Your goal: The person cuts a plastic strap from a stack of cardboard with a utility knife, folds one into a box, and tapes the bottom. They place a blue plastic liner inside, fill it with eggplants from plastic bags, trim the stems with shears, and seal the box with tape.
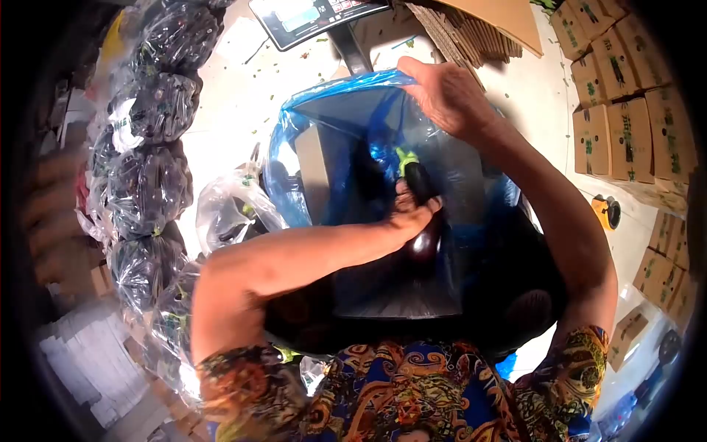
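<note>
I judge the step in hand to be loading an eggplant [420, 214] into a blue plastic bag [346, 147]. My left hand [412, 208] reaches forward into the bag's mouth, and its grip is closed around the dark purple eggplant, fingers wrapped about the upper part just below the green stem, which pokes up beyond the knuckles. The eggplant hangs downward from that grip, inside the bag's opening, its glossy lower half below my fingers.

My right hand [453, 96] is farther out and higher, beyond the left grip. Its fingers are pinched shut on the bag's far rim, pulling the plastic up and holding the mouth wide. The right arm bends sharply at the elbow and comes round from the right side; the left forearm runs nearly level across the view from the left, wrist slightly bent down into the bag.

The next move, as I judge it, calls for lowering the eggplant deeper before easing the left grip, while the right keeps the rim taut so the mouth does not collapse.

Beyond the right grip sits a weighing scale [313, 18]. Far to the left of both grips, filled clear bags of eggplants [151, 184] are stacked; far to the right, cardboard boxes [626, 110] stand in rows on the floor.
</note>
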